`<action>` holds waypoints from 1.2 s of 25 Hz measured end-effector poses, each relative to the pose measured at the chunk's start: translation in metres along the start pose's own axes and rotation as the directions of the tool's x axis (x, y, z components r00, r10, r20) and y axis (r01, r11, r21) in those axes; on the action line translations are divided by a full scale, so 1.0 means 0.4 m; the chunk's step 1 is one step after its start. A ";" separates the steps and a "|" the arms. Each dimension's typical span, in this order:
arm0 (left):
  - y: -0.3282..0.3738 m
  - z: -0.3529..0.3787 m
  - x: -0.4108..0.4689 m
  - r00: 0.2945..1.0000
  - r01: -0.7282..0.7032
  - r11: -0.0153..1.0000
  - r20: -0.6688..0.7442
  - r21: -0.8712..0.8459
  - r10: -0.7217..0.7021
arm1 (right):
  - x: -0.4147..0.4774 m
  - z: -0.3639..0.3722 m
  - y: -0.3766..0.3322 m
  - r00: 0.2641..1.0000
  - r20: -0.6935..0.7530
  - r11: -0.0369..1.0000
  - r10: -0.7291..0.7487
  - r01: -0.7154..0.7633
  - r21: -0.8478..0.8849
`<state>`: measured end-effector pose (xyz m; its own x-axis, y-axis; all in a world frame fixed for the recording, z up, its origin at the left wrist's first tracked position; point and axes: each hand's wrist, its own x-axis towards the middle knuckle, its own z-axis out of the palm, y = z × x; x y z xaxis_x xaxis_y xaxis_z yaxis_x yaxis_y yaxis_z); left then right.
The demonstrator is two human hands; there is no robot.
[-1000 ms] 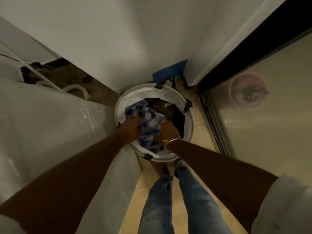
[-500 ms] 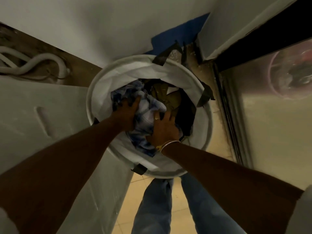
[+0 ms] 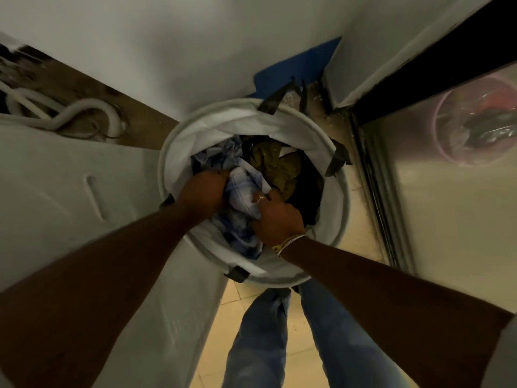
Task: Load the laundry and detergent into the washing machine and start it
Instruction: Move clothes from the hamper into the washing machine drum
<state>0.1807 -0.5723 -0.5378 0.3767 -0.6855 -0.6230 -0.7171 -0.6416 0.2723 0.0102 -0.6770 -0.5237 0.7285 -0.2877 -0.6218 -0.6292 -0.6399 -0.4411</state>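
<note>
A round white laundry hamper with black strap handles stands on the floor in front of me. Inside lies a blue-and-white checked garment, with an olive garment and dark clothes beside it. My left hand grips the checked garment on its left side. My right hand, with a ring and bangles, grips the same garment on its right. The white washing machine stands to my left, only its side and top edge in view.
White hoses coil behind the machine at the upper left. A white wall runs behind the hamper. A glass sliding door with a dark frame closes off the right side. A blue object lies behind the hamper. My jeans-clad legs stand on beige tiles.
My fingers, spread over the checked garment half a second ago, have curled and now grip it. The camera has come closer to the hamper since one second ago.
</note>
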 end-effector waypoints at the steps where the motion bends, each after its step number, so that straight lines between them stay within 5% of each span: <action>1: 0.004 -0.045 -0.020 0.999 -0.017 1.000 -0.039 0.002 0.017 | -0.019 -0.031 -0.017 0.999 -0.038 0.998 0.024 -0.022 0.060; 7: 0.054 -0.249 -0.146 0.994 -0.048 0.940 -0.110 -0.338 0.011 | -0.114 -0.214 -0.112 0.949 -0.304 0.977 0.086 -0.020 0.213; 15: 0.158 -0.443 -0.377 0.943 -0.097 0.882 -0.326 -0.461 -0.067 | -0.250 -0.380 -0.239 0.847 -0.528 0.846 0.066 0.234 0.480; 19: 0.195 -0.536 -0.527 0.909 -0.111 0.882 -0.406 -0.458 -0.097 | -0.367 -0.451 -0.319 0.749 -0.662 0.808 0.011 0.383 0.447; 30: 0.394 -0.743 -1.199 0.596 -0.321 0.870 -0.794 -0.374 -0.121 | -0.934 -0.658 -0.611 0.477 -0.859 0.708 -0.185 0.671 0.220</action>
<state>0.0611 -0.4469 0.0220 0.7765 -0.6046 0.1775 -0.5260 -0.4666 0.7111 -0.0367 -0.6006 -0.0132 0.6966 -0.6311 0.3413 -0.0163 -0.4895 -0.8718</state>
